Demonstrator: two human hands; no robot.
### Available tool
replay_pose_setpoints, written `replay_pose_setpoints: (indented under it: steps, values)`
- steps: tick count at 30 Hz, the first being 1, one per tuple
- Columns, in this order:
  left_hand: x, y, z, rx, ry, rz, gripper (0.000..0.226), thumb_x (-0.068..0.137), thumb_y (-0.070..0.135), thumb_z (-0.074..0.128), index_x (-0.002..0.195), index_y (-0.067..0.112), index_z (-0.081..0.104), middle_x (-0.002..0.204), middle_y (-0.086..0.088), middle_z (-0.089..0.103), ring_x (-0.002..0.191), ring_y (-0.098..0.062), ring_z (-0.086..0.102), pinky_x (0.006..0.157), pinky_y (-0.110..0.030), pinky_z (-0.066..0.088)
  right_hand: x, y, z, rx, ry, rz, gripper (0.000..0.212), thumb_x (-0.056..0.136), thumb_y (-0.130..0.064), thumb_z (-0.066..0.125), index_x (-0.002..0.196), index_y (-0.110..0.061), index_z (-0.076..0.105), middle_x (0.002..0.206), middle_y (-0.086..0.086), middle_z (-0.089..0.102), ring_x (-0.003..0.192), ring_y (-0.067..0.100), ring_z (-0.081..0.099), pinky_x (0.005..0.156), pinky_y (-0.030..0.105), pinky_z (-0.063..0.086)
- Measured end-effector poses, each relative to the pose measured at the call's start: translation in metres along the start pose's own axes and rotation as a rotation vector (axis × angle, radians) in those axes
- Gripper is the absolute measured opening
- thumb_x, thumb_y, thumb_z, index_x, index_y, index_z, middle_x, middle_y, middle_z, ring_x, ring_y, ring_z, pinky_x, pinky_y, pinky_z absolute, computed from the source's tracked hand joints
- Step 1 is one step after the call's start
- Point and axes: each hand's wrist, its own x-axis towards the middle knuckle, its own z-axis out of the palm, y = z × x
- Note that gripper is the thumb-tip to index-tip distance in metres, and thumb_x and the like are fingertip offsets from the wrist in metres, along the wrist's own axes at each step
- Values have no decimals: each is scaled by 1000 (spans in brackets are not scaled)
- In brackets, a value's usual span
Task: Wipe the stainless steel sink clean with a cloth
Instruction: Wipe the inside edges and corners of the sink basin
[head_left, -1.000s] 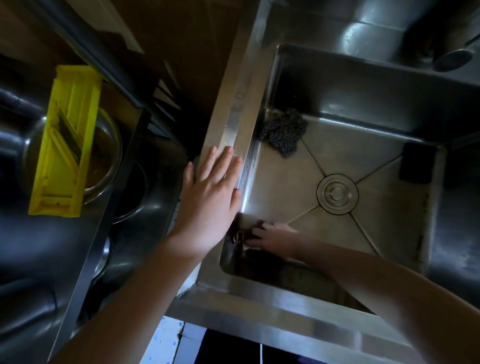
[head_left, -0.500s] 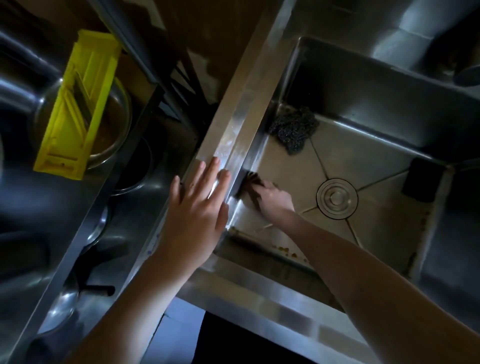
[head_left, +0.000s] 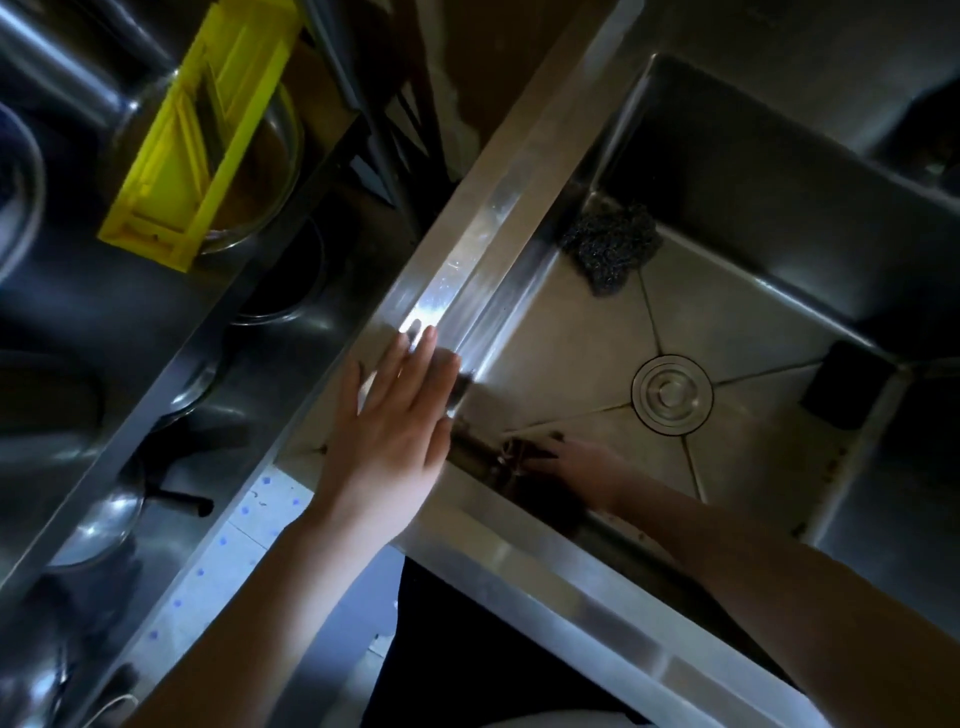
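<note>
Dim kitchen, steel sink (head_left: 483, 234) below me. Left of the drain (head_left: 671, 393), my right hand (head_left: 582, 465) covers the dark cloth (head_left: 514, 453); I cannot tell whether its fingers curl. My left hand (head_left: 389, 436) rests flat on the rim, fingers straight. The right hand is nearer the drain, so I judge the wipe runs that way.

Sink (head_left: 524, 171) fills R half of view. In basin, w/ drain (head_left: 671, 393) as clock centre: scourer (head_left: 610, 247) at 11, in far-L corner; sponge (head_left: 844, 384) at 3, against R wall; R hand (head_left: 576, 465) at 8, on cloth (head_left: 514, 452) nr near-L corner. L hand (head_left: 389, 441) flat on sink's L rim, at 9. Beyond that rim: slicer (head_left: 202, 135) lies across bowl (head_left: 275, 171), at 10; pan (head_left: 104, 519) at 8.
</note>
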Motion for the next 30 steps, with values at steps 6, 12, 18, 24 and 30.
replay_pose_setpoints:
  steps: [6,12,18,24,30]
  values:
    - [-21,9,7,-10,38,-46,52,88,24,56,138,10,45,148,-15,36,136,-30,35,105,-55,28,-42,16,15,-114,-77,-18,63,93,-20,47,144,-45,20,149,-2,29,121,24,42,88,39,48]
    - [-38,14,6,-100,16,-146,46,89,23,55,134,11,51,148,-14,37,137,-31,33,104,-59,27,21,-6,-21,-108,11,-90,42,99,-23,43,139,-34,40,146,3,38,123,28,45,100,40,41]
    - [-47,15,8,-117,68,-228,42,93,28,51,133,14,52,150,-14,32,139,-33,29,107,-59,20,80,-37,-49,-187,82,-80,38,97,-22,41,135,-23,46,133,6,44,116,31,49,91,42,46]
    - [-50,19,10,-93,86,-243,43,91,26,55,132,12,54,148,-14,35,138,-32,31,107,-58,22,50,-31,-27,-92,67,25,41,97,-23,44,137,-33,43,139,1,43,117,28,46,91,39,46]
    - [-47,21,6,-41,34,-233,47,91,26,55,135,11,50,149,-15,34,139,-31,30,109,-57,21,15,-33,-19,335,194,333,33,91,-25,55,122,-34,58,124,-3,55,104,23,58,85,36,50]
